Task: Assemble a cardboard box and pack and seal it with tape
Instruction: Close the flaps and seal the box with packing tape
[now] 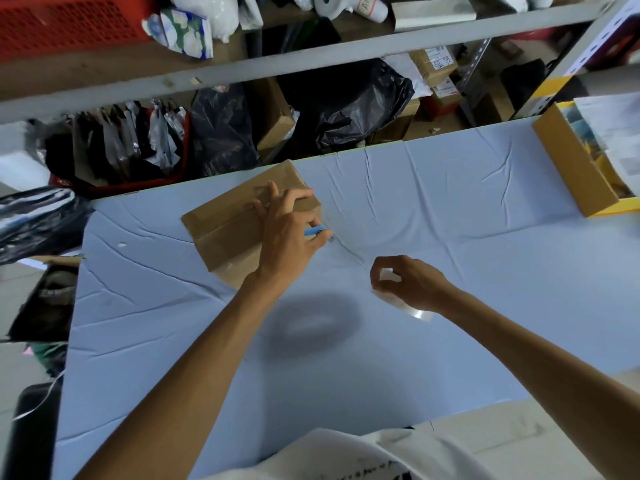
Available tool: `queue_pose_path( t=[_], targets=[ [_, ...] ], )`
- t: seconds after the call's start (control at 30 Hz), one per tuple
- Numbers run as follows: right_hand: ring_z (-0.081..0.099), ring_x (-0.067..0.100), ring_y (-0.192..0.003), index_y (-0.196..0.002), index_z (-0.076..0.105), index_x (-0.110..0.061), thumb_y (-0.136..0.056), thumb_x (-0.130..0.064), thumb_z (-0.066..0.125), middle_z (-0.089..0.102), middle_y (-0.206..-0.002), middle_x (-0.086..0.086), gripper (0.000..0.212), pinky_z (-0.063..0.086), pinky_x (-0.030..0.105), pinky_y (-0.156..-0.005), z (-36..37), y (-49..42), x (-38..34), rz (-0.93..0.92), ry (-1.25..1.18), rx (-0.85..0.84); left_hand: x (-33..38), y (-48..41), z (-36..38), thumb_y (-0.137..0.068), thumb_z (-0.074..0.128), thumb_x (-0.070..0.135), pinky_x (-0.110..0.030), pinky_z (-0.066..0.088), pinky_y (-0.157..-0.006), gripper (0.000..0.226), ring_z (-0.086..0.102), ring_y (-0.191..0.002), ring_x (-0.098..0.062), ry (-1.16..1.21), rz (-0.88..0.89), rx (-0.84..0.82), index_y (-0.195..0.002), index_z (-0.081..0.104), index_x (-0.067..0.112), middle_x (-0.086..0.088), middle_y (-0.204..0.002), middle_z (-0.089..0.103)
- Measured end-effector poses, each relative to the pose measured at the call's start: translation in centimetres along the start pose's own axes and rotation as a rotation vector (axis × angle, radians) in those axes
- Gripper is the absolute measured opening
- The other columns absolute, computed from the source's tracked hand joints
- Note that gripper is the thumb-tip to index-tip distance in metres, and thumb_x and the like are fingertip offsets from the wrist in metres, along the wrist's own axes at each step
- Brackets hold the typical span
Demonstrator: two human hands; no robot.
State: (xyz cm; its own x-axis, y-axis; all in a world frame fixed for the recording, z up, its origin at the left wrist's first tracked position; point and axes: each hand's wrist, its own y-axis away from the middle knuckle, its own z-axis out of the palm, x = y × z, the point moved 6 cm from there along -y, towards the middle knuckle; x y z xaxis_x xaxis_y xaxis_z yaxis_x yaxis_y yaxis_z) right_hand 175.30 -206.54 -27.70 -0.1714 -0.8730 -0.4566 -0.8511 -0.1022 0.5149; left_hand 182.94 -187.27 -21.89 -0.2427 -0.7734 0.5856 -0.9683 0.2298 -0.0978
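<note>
A closed brown cardboard box [228, 223] lies on the blue-covered table [450, 209], with clear tape along its top seam. My left hand [291, 230] is over the box's right end. It grips a small blue cutter [313, 231] whose blade points right, at the stretched tape. A strip of clear tape [349, 252] runs from the box's right end to my right hand [405, 282]. That hand holds the clear tape roll [408, 304], fingers curled through its core, above the table to the right of the box.
An open yellow-edged cardboard box [571, 168] with papers stands at the table's right edge. Behind the table a metal shelf [311, 53] holds black bags, parcels and a red crate [69, 22]. Dark bags [38, 220] lie on the floor at left.
</note>
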Motion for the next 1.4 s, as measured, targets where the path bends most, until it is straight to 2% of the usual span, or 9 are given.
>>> queue_pose_path(
  t=[0.27,0.33,0.43,0.6,0.7,0.8,0.93,1.2,1.4],
  targets=[
    [0.057,0.022,-0.072,-0.075,0.047,-0.033,-0.072,-0.053,0.068,0.056,-0.067,-0.011,0.029,0.029,0.026,-0.053,-0.1,-0.1,0.8,0.104,0.035,0.245,0.0,0.1,0.1,-0.077,0.077,0.022,-0.063,0.000,-0.115,0.018,0.009,-0.146,-0.034,0.030,-0.004,-0.018,-0.067,0.067,0.011,0.000,-0.138,0.050],
    [0.059,0.024,-0.078,-0.093,0.051,-0.041,-0.073,-0.047,0.069,0.056,-0.070,-0.009,0.028,0.031,0.029,-0.057,-0.3,-0.3,0.6,0.063,0.086,0.211,0.0,0.0,0.1,-0.077,0.077,0.022,-0.062,-0.001,-0.115,0.018,0.009,-0.146,-0.034,0.028,-0.003,-0.016,-0.067,0.067,0.011,0.000,-0.137,0.050],
    [0.058,0.022,-0.075,-0.133,0.015,-0.068,-0.071,-0.043,0.071,0.055,-0.077,-0.006,0.087,0.039,0.031,-0.063,-0.3,-0.6,0.3,0.029,0.062,0.099,0.1,-0.1,0.0,-0.077,0.077,0.022,-0.060,-0.004,-0.116,0.019,0.008,-0.146,-0.034,0.031,-0.007,-0.020,-0.066,0.065,0.013,-0.001,-0.138,0.050],
    [0.057,0.029,-0.103,-0.146,0.020,-0.040,-0.073,-0.043,0.076,0.060,-0.112,0.005,0.092,0.038,0.030,-0.076,-0.3,-1.7,0.6,0.046,-0.050,0.257,0.3,0.7,-0.3,-0.077,0.077,0.021,-0.054,0.013,-0.117,0.024,0.014,-0.145,-0.034,0.058,0.059,-0.008,-0.063,0.059,0.014,-0.005,-0.131,0.054],
    [0.051,0.035,-0.107,-0.148,0.018,-0.024,-0.077,-0.032,0.075,0.056,-0.116,0.016,0.092,0.041,0.036,-0.084,0.5,-3.1,0.8,0.033,-0.105,0.259,0.9,2.3,-0.9,-0.078,0.076,0.020,-0.031,0.042,-0.094,0.024,0.049,-0.119,-0.027,0.051,0.231,0.134,-0.066,0.061,0.007,-0.006,-0.098,0.063],
    [0.039,0.034,-0.126,-0.151,0.006,-0.015,-0.081,-0.016,0.072,0.043,-0.138,0.020,0.096,0.035,0.035,-0.099,2.4,-4.5,1.0,0.002,-0.153,0.089,0.8,4.1,0.2,-0.079,0.074,0.024,-0.025,0.041,-0.068,0.023,0.054,-0.080,-0.018,0.092,0.268,0.078,-0.067,0.062,0.009,-0.001,-0.078,0.059],
    [0.032,0.031,-0.135,-0.152,-0.004,-0.017,-0.074,-0.003,0.076,0.031,-0.146,0.017,0.112,0.032,0.025,-0.098,5.1,-4.8,1.3,0.035,-0.189,-0.041,-1.8,5.8,3.7,-0.084,0.070,0.024,-0.033,0.040,-0.058,0.026,0.048,-0.062,-0.015,0.253,0.039,-0.172,-0.066,0.056,0.011,0.003,-0.065,0.053],
    [0.048,0.023,-0.096,-0.150,-0.013,-0.021,-0.073,0.001,0.075,0.049,-0.116,0.015,0.119,0.045,0.030,-0.076,7.1,-4.3,1.4,0.041,-0.157,-0.022,-7.0,6.9,9.5,-0.090,0.057,0.024,-0.029,0.028,-0.060,0.036,0.038,-0.060,-0.017,0.169,-0.327,-0.453,-0.058,0.044,0.015,0.001,-0.058,0.039],
    [0.051,0.033,-0.112,-0.149,-0.017,-0.020,-0.075,-0.005,0.077,0.047,-0.128,0.021,0.121,0.046,0.036,-0.089,7.3,-4.4,1.1,0.019,-0.078,-0.017,-9.5,8.0,12.0,-0.083,0.068,0.027,-0.028,0.040,-0.071,0.022,0.056,-0.090,-0.022,0.126,-0.454,-0.479,-0.087,0.050,0.015,0.000,-0.089,0.056]
  ],
)
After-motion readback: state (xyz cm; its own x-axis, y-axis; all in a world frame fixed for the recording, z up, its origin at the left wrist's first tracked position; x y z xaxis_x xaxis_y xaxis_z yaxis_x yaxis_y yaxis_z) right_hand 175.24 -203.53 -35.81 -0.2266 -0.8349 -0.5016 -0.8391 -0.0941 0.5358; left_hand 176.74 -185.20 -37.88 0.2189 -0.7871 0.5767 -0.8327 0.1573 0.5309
